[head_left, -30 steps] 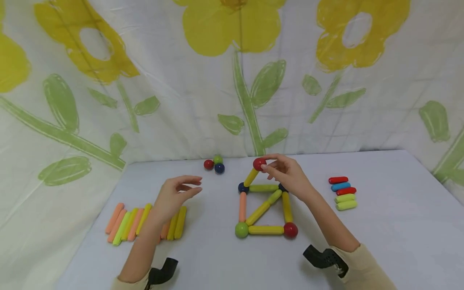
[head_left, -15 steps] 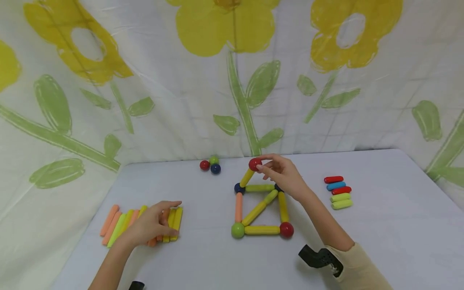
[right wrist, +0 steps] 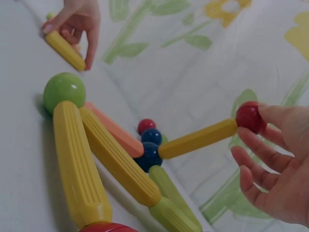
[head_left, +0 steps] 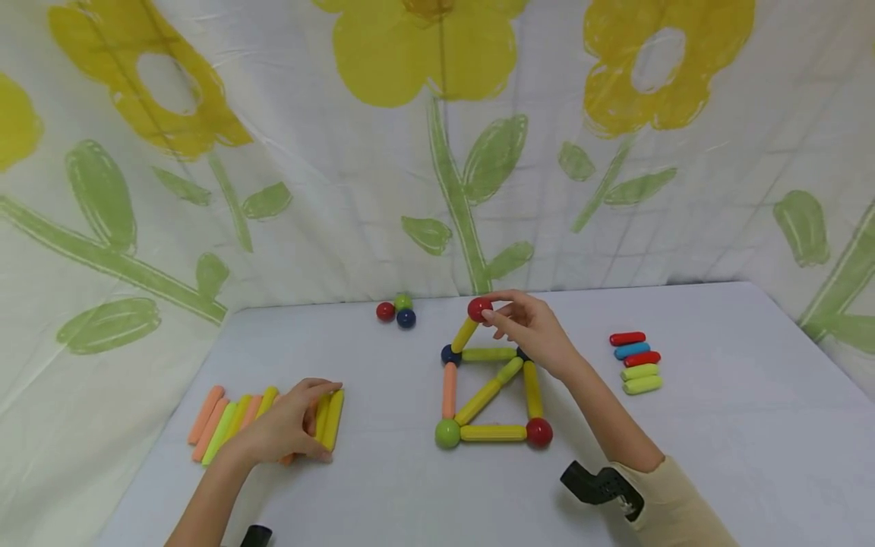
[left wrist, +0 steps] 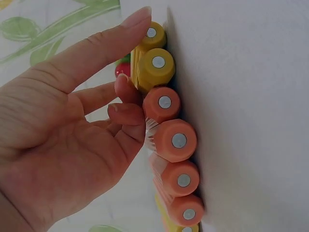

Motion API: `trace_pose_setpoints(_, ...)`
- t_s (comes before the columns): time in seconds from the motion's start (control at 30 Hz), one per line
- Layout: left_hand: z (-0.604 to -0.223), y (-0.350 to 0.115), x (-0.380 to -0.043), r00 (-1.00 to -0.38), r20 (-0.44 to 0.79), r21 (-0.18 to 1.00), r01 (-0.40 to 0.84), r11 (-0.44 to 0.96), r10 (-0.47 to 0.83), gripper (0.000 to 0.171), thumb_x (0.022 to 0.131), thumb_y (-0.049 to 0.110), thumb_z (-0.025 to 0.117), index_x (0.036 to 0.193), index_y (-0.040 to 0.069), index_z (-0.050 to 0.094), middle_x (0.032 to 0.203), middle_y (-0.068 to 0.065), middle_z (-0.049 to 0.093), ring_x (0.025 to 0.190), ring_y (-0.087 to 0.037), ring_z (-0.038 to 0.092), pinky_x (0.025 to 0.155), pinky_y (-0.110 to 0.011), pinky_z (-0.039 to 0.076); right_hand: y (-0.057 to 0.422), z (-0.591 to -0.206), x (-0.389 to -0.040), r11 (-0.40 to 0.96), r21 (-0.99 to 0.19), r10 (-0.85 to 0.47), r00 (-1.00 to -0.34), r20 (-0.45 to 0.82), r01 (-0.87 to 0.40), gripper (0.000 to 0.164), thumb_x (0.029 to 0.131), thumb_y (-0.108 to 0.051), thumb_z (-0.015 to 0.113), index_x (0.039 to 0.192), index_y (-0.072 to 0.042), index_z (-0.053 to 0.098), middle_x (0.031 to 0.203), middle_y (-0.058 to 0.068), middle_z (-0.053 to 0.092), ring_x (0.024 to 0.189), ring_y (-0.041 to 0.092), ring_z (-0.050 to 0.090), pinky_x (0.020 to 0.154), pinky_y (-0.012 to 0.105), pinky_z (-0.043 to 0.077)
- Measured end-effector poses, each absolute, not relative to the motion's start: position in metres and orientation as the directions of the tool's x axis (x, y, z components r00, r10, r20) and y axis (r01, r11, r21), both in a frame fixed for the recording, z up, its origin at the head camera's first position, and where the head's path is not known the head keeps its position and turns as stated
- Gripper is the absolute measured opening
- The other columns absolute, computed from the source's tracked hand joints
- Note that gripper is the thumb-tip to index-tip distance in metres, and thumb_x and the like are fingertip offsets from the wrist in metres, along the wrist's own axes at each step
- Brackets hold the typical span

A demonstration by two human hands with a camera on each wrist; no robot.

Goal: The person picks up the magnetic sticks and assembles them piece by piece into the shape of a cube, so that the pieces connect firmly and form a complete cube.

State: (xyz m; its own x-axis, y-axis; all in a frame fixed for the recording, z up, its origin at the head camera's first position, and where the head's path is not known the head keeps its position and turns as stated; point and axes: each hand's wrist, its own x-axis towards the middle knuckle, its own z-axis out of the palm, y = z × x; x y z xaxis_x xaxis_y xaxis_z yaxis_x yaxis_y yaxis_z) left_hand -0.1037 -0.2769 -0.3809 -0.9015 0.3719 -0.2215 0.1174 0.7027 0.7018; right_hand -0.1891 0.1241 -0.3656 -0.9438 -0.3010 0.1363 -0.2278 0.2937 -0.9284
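My right hand [head_left: 529, 334] pinches a red ball [head_left: 480, 309] between thumb and fingertips. That ball tops a slanting yellow magnetic rod [right wrist: 200, 138], whose lower end meets a dark blue ball [head_left: 450, 354]. Below lies a four-sided frame of rods with a diagonal yellow rod [head_left: 478, 403], a green ball [head_left: 447, 433] and another red ball [head_left: 538, 433] at its near corners; the far right blue ball is partly behind my right hand. Over the row of rods at left, my left hand [head_left: 283, 425] grips the outermost yellow rod [head_left: 333, 422] by its ends, thumb on the near one.
Orange, yellow and lime rods [head_left: 212, 425] lie side by side at left, partly under my left hand. Three loose balls [head_left: 403, 311] sit near the back edge. Several short red, blue and lime rods [head_left: 641, 372] lie at right. A flowered cloth [head_left: 342, 228] hangs behind the table.
My left hand has moved down and left from the air onto the row of rods, and its thumb and finger have closed on the end yellow rod. The right hand stays at the red ball.
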Motion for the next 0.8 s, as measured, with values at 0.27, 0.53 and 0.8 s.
trace_pose_setpoints(0.27,-0.380,-0.276,-0.104,-0.907,-0.218,0.684,0.121,0.719,0.360,0.092,0.075,0.013,0.097,0.151,-0.003,0.048,0.148,-0.030,0.045,0.081,-0.020,0.049,0.069,-0.026,0.042,0.124,-0.366,-0.187,0.288,-0.932,-0.298,-0.945,0.132,-0.221,0.039,0.107,-0.019,0.063,0.142,-0.002,0.060,0.113,0.029,0.071,0.098,0.049,0.067,0.086,0.045,0.060)
trace_pose_setpoints(0.53,-0.371,-0.263,-0.106,-0.941,-0.182,0.785,0.036,0.619,0.286,0.094,0.081,0.011,0.092,0.158,0.004,0.040,0.149,-0.025,0.043,0.088,-0.022,0.064,0.075,-0.027,0.056,0.123,-0.366,-0.188,0.279,-0.934,-0.300,-0.944,0.137,-0.225,0.039,0.107,-0.019,0.063,0.142,-0.001,0.060,0.112,0.028,0.071,0.098,0.049,0.067,0.086,0.045,0.060)
trace_pose_setpoints(0.8,-0.357,-0.214,-0.120,-0.917,-0.206,0.974,-0.157,0.166,0.341,0.092,0.094,0.003,0.078,0.166,0.017,0.023,0.155,-0.027,0.041,0.117,-0.029,0.072,0.099,-0.035,0.059,0.122,-0.366,-0.189,0.268,-0.939,-0.301,-0.945,0.131,-0.216,0.038,0.108,-0.019,0.063,0.142,-0.001,0.060,0.113,0.030,0.071,0.098,0.049,0.067,0.085,0.043,0.059)
